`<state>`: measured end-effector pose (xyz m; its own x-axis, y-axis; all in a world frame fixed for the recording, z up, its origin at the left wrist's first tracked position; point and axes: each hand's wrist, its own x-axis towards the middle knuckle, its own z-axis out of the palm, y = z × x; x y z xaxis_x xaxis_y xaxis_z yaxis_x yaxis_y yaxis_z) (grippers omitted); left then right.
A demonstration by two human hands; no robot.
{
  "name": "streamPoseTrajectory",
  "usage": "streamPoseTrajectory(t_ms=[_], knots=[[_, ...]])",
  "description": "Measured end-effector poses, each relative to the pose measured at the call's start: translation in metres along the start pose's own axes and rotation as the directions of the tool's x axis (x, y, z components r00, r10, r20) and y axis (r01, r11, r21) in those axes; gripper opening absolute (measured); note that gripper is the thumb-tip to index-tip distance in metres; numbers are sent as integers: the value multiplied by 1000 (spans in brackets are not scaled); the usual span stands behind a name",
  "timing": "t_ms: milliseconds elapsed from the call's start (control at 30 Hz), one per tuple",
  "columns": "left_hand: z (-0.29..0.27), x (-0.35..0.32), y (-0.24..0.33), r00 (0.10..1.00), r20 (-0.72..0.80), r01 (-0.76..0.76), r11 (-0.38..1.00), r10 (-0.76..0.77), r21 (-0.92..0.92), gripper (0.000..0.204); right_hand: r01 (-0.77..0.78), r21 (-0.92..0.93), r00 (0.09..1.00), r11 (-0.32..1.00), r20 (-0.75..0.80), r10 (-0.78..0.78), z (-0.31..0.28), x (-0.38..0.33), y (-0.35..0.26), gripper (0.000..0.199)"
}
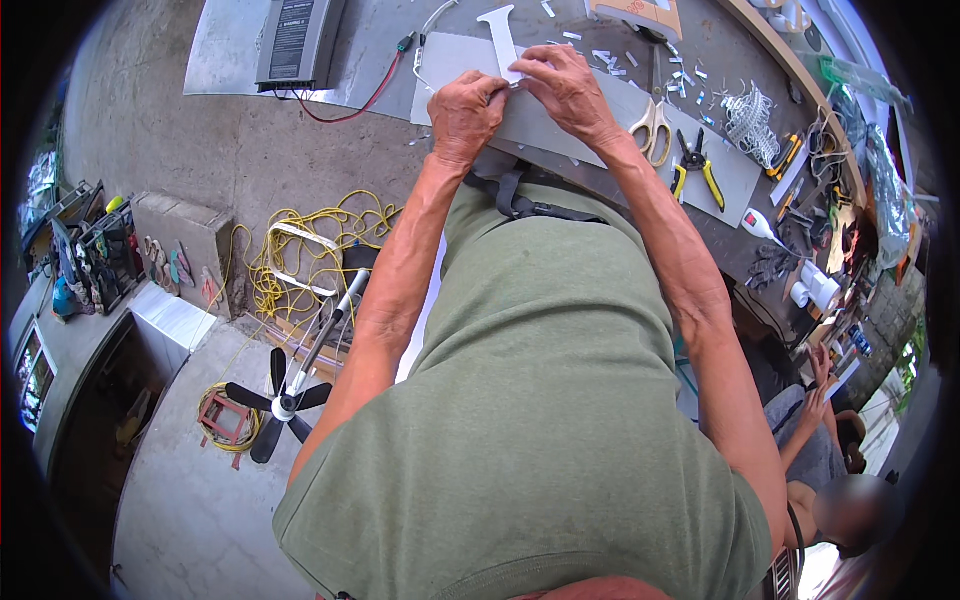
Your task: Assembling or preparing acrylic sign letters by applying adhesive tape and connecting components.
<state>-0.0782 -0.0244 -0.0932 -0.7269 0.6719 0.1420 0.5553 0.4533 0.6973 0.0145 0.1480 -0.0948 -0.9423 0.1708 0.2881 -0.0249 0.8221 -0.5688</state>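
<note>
Over a grey board (553,120) on the worktable, both hands are close together. My left hand (466,117) is closed, thumb and forefinger pinched at the near end of a flat white cut-out piece (502,38) with a flared far end. My right hand (566,92) is bent in a pinch right beside it, its fingertips at the same end. Whatever small thing sits between the fingers is hidden. A white cable (421,50) curves down left of the piece. Cream-handled scissors (652,132) and yellow-and-black wire strippers (697,172) lie right of my right hand.
A grey power supply box (298,45) with a red wire (375,97) stands at the table's left. Small white strips (610,62) and a tangled white coil (752,125) lie at right. Yellow rope (300,255) and a fan (283,406) are lower left. Another person (815,450) is lower right.
</note>
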Motion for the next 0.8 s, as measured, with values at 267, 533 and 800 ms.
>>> streamPoseTrajectory(t_ms=[267,533,800], knots=[[-14,7,14,908,168,404,908,-383,-113,17,-723,642,603,257,403,689,-25,-29,-16,24],[-19,11,19,721,418,688,504,-552,-522,24,-677,731,573,-81,593,566,-12,-15,-29,38],[-21,7,23,659,480,746,417,-579,-520,23,-619,776,585,-124,560,587,1,-18,-31,29]])
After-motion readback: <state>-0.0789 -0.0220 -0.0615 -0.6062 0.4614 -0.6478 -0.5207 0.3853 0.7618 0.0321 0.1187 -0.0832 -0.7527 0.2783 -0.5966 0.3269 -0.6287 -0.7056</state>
